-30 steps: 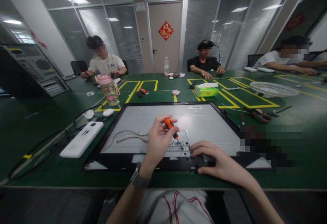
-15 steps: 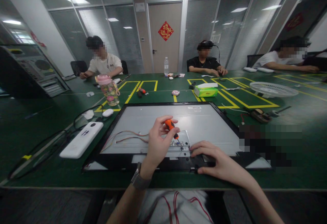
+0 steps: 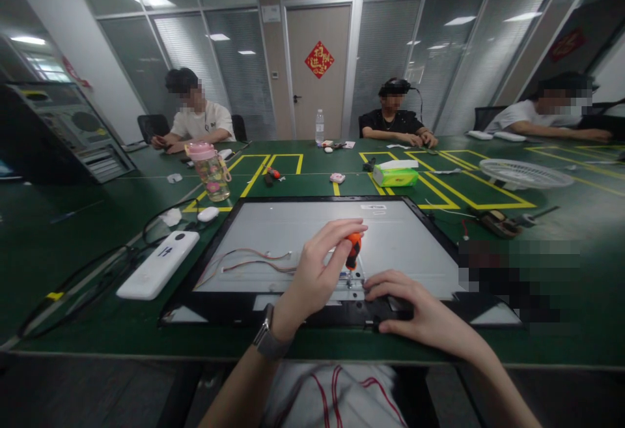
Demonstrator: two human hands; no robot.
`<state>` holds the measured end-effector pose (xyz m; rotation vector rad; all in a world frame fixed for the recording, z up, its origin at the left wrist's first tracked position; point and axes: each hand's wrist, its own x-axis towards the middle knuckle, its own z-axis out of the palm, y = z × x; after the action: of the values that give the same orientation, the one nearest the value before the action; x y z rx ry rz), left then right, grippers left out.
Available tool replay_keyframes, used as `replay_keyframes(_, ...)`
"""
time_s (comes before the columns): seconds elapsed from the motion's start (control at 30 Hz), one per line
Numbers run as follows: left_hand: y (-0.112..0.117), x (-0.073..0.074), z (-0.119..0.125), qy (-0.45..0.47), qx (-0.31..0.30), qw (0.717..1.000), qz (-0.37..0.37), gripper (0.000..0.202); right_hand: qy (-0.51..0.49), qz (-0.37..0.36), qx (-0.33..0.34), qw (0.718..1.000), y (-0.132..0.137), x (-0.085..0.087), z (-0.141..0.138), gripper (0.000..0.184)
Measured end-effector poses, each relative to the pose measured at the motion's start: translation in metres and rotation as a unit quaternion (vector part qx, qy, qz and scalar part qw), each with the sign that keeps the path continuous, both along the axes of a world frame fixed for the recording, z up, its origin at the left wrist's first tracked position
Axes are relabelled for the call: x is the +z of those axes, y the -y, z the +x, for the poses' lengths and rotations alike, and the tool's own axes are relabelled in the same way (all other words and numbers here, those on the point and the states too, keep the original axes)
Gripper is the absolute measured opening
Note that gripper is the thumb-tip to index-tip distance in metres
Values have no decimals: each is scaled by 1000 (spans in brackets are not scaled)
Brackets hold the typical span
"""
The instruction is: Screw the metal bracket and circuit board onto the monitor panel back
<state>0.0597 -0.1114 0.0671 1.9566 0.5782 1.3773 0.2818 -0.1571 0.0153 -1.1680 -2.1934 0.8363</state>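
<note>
Before me a large flat display panel with a black frame lies on the green table. My left hand, with a watch on its wrist, is closed on an orange-and-black screwdriver. Its fingers stretch over the handle and its thumb presses the side. The screwdriver stands nearly upright, its tip down at a small metal bracket near the panel's front edge. My right hand is open beside the bracket, fingertips touching its right side and thumb at the black frame. Thin wires run across the panel to the left.
Left of the panel lie a white power bank and black cables. A pink-lidded bottle stands behind them. Beyond the panel are a green tissue pack and a white fan grille. Several people sit across the table.
My left hand has moved right, its fingers straightening over the handle. The screwdriver has gone from leaning left to nearly upright. My right hand has stayed in place.
</note>
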Motion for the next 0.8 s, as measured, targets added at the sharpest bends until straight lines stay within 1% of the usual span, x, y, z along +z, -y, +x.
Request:
replay_keyframes(0.03,-1,3,1,-3,4,1000,4,28,1,-2,-1,1000,0,1,0,31)
replay_keyframes(0.1,-5,7,3,0,1,999,-34,25,4,-4,-5,1000,0,1,-1,31)
replay_keyframes(0.2,-14,4,5,49,-23,996,-73,21,4,-2,-9,1000,0,0,-1,30)
replay_keyframes(0.27,-20,1,4,69,-6,995,-72,18,5,-3,-8,1000,0,-1,0,31)
replay_keyframes(0.33,-22,-1,3,79,24,994,-65,18,8,-5,-7,1000,0,-1,1,31)
replay_keyframes(0.4,-22,-1,0,93,30,992,-79,23,11,-4,-6,1000,0,-1,1,30)
replay_keyframes(0.47,-22,-2,-2,118,-11,986,-120,30,10,-1,-4,1000,-1,-1,1,30)
replay_keyframes(0.53,-22,-3,-3,148,-67,972,-168,30,7,0,-2,1000,-1,-1,1,30)
replay_keyframes(0.57,-23,-5,-3,161,-85,966,-185,29,6,1,-3,1000,-1,-1,1,30)
replay_keyframes(0.6,-23,-6,-3,171,-89,962,-194,28,6,1,-4,1000,-1,-1,1,31)
replay_keyframes(0.67,-25,-9,-2,175,-61,966,-181,23,9,1,-5,1000,-1,-2,1,32)
replay_keyframes(0.73,-26,-10,-1,157,-5,978,-139,18,13,-2,-10,1000,-1,-2,2,32)
replay_keyframes(0.8,-24,-9,-1,132,33,985,-105,21,16,-3,-14,1000,-1,-3,2,31)
